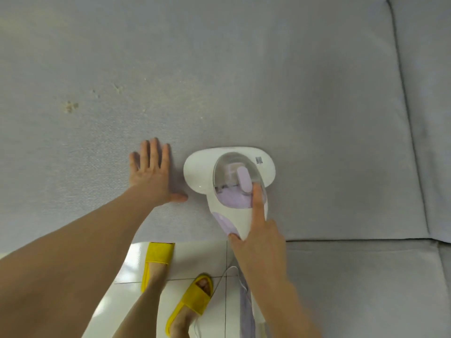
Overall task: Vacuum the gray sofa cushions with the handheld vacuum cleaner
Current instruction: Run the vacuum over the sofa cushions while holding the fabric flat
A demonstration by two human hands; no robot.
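Right hand on vacuum, seemingly gripping; left hand flat on cushion.

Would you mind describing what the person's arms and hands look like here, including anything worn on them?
Both forearms are bare, with no sleeves in view. The left hand and right hand wear no gloves, and no rings, watch or bracelets show on either. The nails look short and unpainted. No markings are visible on the arms.
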